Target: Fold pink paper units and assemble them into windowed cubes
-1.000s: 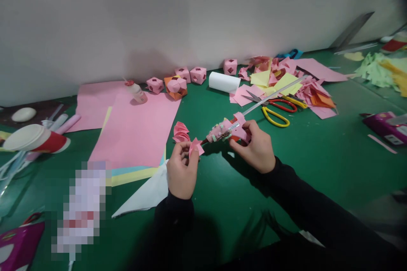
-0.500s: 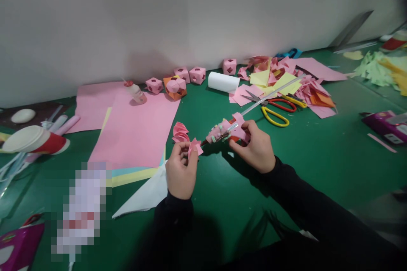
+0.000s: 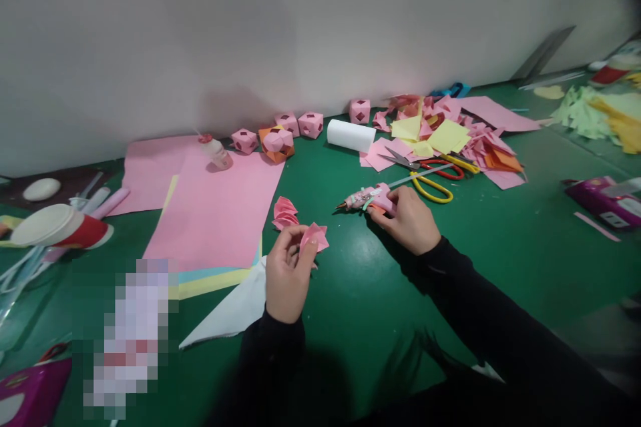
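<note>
My left hand (image 3: 290, 273) pinches a small folded pink paper piece (image 3: 315, 237) with pointed corners between thumb and fingers. Just behind it, more folded pink paper pieces (image 3: 285, 213) lie on the green table. My right hand (image 3: 411, 219) is closed around the handle of a pink glue gun (image 3: 368, 198), whose nozzle points left, low over the table. A clear glue stick (image 3: 419, 175) sticks out of the gun's back end toward the scissors. The nozzle and the paper piece are apart.
Scissors with yellow and red handles (image 3: 431, 187) lie behind my right hand, beside a heap of pink and yellow paper scraps (image 3: 449, 137). A white roll (image 3: 351, 135) and several pink paper balls (image 3: 311, 125) line the wall. Pink sheets (image 3: 215, 213), a small bottle (image 3: 215, 151) and a paper cup (image 3: 63, 225) stand left.
The glue gun has moved right, away from the paper piece, and been lowered toward the table. My left hand still holds the paper piece, shifted slightly right.
</note>
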Action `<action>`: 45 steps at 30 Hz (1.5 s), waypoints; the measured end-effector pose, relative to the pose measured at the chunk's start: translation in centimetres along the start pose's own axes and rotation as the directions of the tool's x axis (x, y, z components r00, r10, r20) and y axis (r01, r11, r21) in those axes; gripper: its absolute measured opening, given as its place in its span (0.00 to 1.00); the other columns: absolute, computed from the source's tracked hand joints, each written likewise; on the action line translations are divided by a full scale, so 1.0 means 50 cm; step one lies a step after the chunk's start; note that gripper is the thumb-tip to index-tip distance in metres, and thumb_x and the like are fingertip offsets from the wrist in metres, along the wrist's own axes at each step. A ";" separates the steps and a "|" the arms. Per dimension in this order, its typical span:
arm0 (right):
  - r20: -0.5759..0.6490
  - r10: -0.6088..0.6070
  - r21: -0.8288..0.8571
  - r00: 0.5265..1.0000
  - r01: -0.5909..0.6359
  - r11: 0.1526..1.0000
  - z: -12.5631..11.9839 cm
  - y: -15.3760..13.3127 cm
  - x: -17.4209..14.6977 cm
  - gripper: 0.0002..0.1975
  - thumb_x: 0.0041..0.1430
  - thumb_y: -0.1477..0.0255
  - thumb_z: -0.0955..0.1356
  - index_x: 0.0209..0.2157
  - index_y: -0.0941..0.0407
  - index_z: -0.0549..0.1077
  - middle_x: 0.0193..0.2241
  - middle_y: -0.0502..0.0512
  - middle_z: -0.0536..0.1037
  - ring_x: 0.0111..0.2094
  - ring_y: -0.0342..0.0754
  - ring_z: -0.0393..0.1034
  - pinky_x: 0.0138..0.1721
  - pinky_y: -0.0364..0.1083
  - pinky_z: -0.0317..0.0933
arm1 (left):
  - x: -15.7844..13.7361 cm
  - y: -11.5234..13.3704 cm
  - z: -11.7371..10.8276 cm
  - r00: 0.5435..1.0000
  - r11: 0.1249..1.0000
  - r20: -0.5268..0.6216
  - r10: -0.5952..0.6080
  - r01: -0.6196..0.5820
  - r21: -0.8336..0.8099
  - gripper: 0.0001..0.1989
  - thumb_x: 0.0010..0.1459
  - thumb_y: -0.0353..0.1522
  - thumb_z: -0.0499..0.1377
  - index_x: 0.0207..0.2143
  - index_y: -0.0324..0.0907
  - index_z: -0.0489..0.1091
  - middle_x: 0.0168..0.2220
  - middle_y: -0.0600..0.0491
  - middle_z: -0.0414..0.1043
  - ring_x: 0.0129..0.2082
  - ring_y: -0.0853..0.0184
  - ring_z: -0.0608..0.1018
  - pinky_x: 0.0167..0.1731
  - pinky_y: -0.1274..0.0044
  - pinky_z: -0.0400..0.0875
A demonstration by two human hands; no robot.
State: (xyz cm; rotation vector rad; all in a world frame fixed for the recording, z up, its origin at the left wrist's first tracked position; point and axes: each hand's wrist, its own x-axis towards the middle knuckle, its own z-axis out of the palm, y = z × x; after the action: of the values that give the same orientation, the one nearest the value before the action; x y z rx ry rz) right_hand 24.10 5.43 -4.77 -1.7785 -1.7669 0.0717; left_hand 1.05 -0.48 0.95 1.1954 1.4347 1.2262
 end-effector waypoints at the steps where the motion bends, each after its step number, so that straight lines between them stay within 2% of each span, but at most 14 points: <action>1: -0.001 -0.028 0.000 1.000 0.028 1.000 0.004 0.006 0.000 0.22 0.56 0.49 0.66 0.32 0.55 0.66 0.30 0.59 0.72 0.32 0.54 0.67 0.31 0.49 0.61 | 0.000 0.001 0.000 1.000 1.000 0.012 -0.003 0.004 -0.011 0.11 0.53 0.40 0.62 0.34 0.42 0.71 0.28 0.55 0.73 0.21 0.72 0.71 0.21 0.79 0.71; 4: -0.034 -0.098 -0.026 0.995 0.097 0.995 0.002 0.005 -0.001 0.25 0.58 0.48 0.66 0.35 0.57 0.68 0.33 0.63 0.72 0.36 0.58 0.66 0.38 0.55 0.63 | 0.001 0.005 0.000 0.999 0.999 0.040 -0.022 0.023 -0.029 0.11 0.53 0.39 0.63 0.34 0.42 0.72 0.26 0.56 0.72 0.20 0.72 0.70 0.21 0.79 0.72; 6: -0.082 -0.114 -0.012 0.990 0.113 0.993 -0.012 -0.014 -0.003 0.23 0.59 0.50 0.66 0.38 0.59 0.70 0.35 0.65 0.72 0.39 0.59 0.66 0.41 0.57 0.63 | 0.002 0.007 0.000 0.998 0.999 0.059 -0.029 0.030 -0.023 0.11 0.53 0.40 0.62 0.34 0.42 0.73 0.25 0.56 0.72 0.20 0.72 0.70 0.21 0.79 0.72; 9: -0.129 -0.126 0.213 0.984 0.152 0.965 -0.041 -0.060 -0.011 0.14 0.63 0.60 0.67 0.37 0.58 0.73 0.37 0.62 0.74 0.41 0.56 0.69 0.42 0.54 0.65 | 0.002 0.009 0.002 0.996 0.999 0.089 -0.033 0.035 -0.022 0.11 0.54 0.40 0.62 0.33 0.41 0.74 0.25 0.56 0.71 0.20 0.72 0.70 0.21 0.79 0.72; 11: 0.006 -0.148 0.456 0.989 0.129 0.881 -0.056 -0.091 -0.021 0.10 0.64 0.64 0.67 0.34 0.55 0.76 0.32 0.57 0.77 0.33 0.49 0.70 0.36 0.49 0.66 | 0.001 0.008 0.004 0.994 0.999 0.108 -0.037 0.041 -0.033 0.11 0.54 0.40 0.63 0.33 0.41 0.74 0.25 0.56 0.71 0.20 0.73 0.70 0.21 0.80 0.71; 13: 0.228 -0.162 0.652 0.960 -0.026 0.758 -0.062 -0.114 -0.031 0.10 0.62 0.63 0.69 0.32 0.54 0.78 0.31 0.54 0.79 0.30 0.47 0.71 0.34 0.48 0.66 | 0.000 0.006 0.005 0.991 0.998 0.124 -0.045 0.050 -0.038 0.11 0.54 0.40 0.63 0.33 0.41 0.75 0.26 0.56 0.73 0.20 0.73 0.70 0.22 0.80 0.71; 15: 0.455 -0.136 0.759 0.880 -0.303 0.576 -0.062 -0.130 -0.040 0.10 0.59 0.62 0.71 0.33 0.55 0.79 0.27 0.52 0.80 0.28 0.45 0.71 0.32 0.46 0.67 | -0.001 0.004 0.006 0.990 0.998 0.133 -0.051 0.057 -0.040 0.13 0.54 0.40 0.64 0.35 0.40 0.75 0.29 0.54 0.76 0.21 0.73 0.70 0.22 0.80 0.72; 18: 0.665 -0.117 0.733 0.737 -0.616 0.289 -0.057 -0.140 -0.045 0.13 0.55 0.61 0.74 0.30 0.57 0.79 0.24 0.50 0.78 0.25 0.42 0.70 0.29 0.43 0.67 | -0.001 0.001 0.006 0.989 0.997 0.134 -0.055 0.063 -0.050 0.14 0.54 0.41 0.64 0.38 0.40 0.75 0.33 0.52 0.78 0.23 0.72 0.72 0.23 0.81 0.71; 21: 0.775 -0.103 0.632 0.624 -0.770 0.090 -0.052 -0.140 -0.044 0.14 0.49 0.61 0.77 0.27 0.58 0.80 0.25 0.51 0.79 0.25 0.39 0.70 0.27 0.40 0.66 | -0.002 -0.001 0.005 0.987 0.996 0.148 -0.067 0.075 -0.047 0.14 0.54 0.41 0.64 0.36 0.39 0.74 0.32 0.51 0.78 0.24 0.71 0.73 0.23 0.81 0.71; 23: 0.820 -0.103 0.567 0.563 -0.823 0.018 -0.050 -0.137 -0.042 0.16 0.46 0.60 0.79 0.26 0.59 0.80 0.25 0.51 0.80 0.24 0.38 0.70 0.26 0.38 0.65 | -0.002 -0.001 0.004 0.984 0.996 0.165 -0.074 0.081 -0.037 0.15 0.54 0.41 0.64 0.36 0.39 0.75 0.33 0.51 0.79 0.25 0.71 0.73 0.23 0.81 0.71; 26: 0.844 -0.121 0.523 0.522 -0.852 -0.029 -0.047 -0.132 -0.040 0.16 0.43 0.61 0.80 0.26 0.59 0.81 0.24 0.51 0.79 0.23 0.35 0.69 0.25 0.35 0.64 | -0.003 0.001 0.004 0.980 0.996 0.185 -0.076 0.082 -0.026 0.16 0.54 0.42 0.65 0.38 0.38 0.75 0.33 0.51 0.79 0.26 0.71 0.73 0.24 0.81 0.71; 31: 0.860 -0.145 0.486 0.490 -0.872 -0.065 -0.044 -0.128 -0.041 0.15 0.40 0.62 0.81 0.25 0.58 0.82 0.23 0.49 0.79 0.22 0.34 0.69 0.26 0.34 0.64 | -0.002 0.005 0.002 0.977 0.998 0.209 -0.034 0.042 -0.036 0.13 0.55 0.40 0.64 0.37 0.39 0.76 0.34 0.51 0.80 0.27 0.70 0.75 0.25 0.81 0.70; 36: 0.853 -0.133 0.504 0.505 -0.863 -0.047 -0.044 -0.129 -0.042 0.16 0.36 0.62 0.82 0.25 0.57 0.82 0.22 0.48 0.78 0.22 0.34 0.68 0.26 0.35 0.63 | -0.002 0.005 -0.001 0.974 0.999 0.225 -0.013 0.021 -0.035 0.11 0.56 0.38 0.64 0.36 0.39 0.76 0.34 0.51 0.80 0.29 0.70 0.77 0.26 0.82 0.70; 45: 0.826 -0.104 0.561 0.554 -0.827 0.045 -0.046 -0.133 -0.041 0.16 0.36 0.62 0.82 0.24 0.58 0.81 0.19 0.48 0.76 0.21 0.35 0.65 0.25 0.39 0.60 | -0.007 0.005 0.004 0.979 0.999 0.204 0.010 -0.018 0.037 0.09 0.56 0.37 0.64 0.35 0.40 0.76 0.31 0.55 0.78 0.30 0.71 0.78 0.27 0.84 0.70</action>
State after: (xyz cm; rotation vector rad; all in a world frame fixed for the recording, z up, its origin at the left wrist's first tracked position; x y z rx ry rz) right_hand 19.05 2.06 -0.67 -1.0515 -0.8185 2.0052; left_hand 1.31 -0.78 1.20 1.3202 1.3046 1.0559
